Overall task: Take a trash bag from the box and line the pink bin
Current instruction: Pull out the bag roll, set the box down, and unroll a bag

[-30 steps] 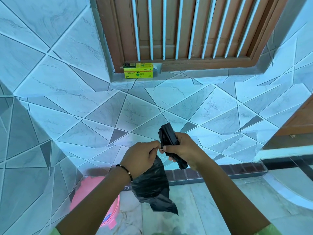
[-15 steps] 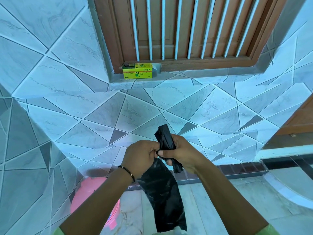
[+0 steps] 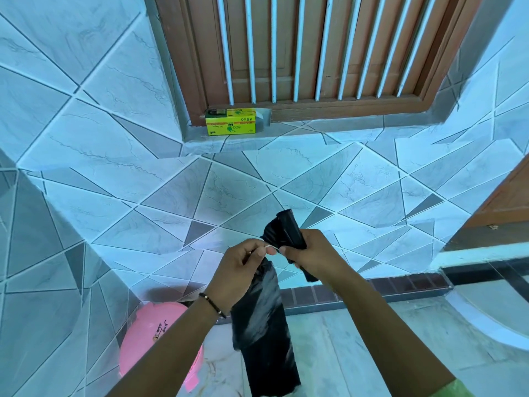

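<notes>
A black trash bag [image 3: 264, 333] hangs down in front of me, its unrolled length reaching the bottom of the view. My left hand [image 3: 243, 267] pinches the bag's upper edge. My right hand [image 3: 312, 253] grips the still-rolled part of the bag [image 3: 286, 227], which sticks up above the fingers. The two hands are almost touching. The pink bin [image 3: 156, 333] stands on the floor at the lower left, partly hidden behind my left forearm. The yellow trash bag box [image 3: 230, 126] lies on the window ledge, far above my hands.
A tiled wall [image 3: 200, 196] faces me, with a brown wooden window and white bars [image 3: 300, 53] above the ledge. A brick-coloured skirting strip [image 3: 372, 287] runs along the wall's foot. A marble floor [image 3: 357, 339] lies below; a brown door edge [image 3: 509, 196] is at right.
The bag has unrolled further and hangs lower than a second ago. Both hands have stayed close together at about the same spot.
</notes>
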Demonstrator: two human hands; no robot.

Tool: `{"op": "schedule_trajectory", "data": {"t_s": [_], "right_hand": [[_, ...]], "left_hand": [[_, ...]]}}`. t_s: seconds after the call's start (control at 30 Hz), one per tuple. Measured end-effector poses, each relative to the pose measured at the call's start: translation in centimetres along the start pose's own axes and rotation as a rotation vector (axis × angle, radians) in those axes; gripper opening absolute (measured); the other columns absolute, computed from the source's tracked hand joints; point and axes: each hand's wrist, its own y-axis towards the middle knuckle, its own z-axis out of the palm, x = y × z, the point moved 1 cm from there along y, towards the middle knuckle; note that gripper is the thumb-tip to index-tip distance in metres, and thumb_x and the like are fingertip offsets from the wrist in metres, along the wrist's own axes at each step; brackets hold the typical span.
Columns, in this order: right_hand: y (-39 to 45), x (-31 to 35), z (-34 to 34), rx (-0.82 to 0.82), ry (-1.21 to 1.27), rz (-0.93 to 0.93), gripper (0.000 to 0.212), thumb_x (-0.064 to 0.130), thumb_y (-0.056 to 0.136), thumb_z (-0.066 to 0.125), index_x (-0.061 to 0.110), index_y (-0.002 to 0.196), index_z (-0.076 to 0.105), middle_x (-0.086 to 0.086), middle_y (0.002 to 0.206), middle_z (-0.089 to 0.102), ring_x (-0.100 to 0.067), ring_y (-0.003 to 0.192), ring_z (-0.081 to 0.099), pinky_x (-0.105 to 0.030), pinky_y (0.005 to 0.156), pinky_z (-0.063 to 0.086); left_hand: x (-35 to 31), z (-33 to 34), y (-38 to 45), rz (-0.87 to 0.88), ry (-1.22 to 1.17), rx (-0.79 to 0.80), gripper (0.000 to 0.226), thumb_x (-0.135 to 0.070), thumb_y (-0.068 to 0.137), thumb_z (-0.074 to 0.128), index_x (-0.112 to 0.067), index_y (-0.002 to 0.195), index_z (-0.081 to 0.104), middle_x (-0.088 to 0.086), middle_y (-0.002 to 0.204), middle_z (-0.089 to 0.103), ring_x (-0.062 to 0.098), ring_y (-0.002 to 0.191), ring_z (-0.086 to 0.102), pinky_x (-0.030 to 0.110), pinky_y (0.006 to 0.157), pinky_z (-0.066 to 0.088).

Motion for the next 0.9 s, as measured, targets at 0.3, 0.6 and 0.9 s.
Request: {"op": "schedule_trajectory", "data": {"t_s": [0.3,0.6,0.9], "right_hand": [[-0.6,0.5,0.7,0.487,0.63,0.006,0.01,0.003,0.081,0.056,0.006,0.079,0.065,-0.004,0.075,0.064,-0.008,0.038,0.037,-0.023,0.047,0.032],[-1.2,0.5,0.8,0.544,0.49,-0.029,0.01,0.002,0.08,0.056,0.008,0.075,0.063,0.003,0.06,0.062,-0.007,0.038,0.034,-0.024,0.048,0.029],[-0.5,0.4,-0.2,0.364,0.603,0.025,0.018,0.01,0.085,0.062,0.009,0.103,0.061,-0.003,0.066,0.049,-0.014,0.043,0.038,-0.024,0.046,0.035]], "left_hand": [[-0.1,1.0,-0.6,-0.361,-0.948,0.098,0.012,-0.018,0.079,0.057,-0.017,0.066,0.059,0.006,0.071,0.059,0.021,0.067,0.052,0.033,0.069,0.041],[-0.2,0.1,-0.6,-0.34,-0.887,0.155,0.016,-0.011,0.083,0.053,-0.017,0.068,0.058,-0.001,0.055,0.056,0.013,0.052,0.047,0.023,0.054,0.039],[-1.1,-0.4,-0.2,-0.228,-0.565,0.075,0.032,-0.026,0.097,0.034,-0.021,0.081,0.062,-0.002,0.069,0.059,0.011,0.055,0.05,0.022,0.054,0.045]]}}
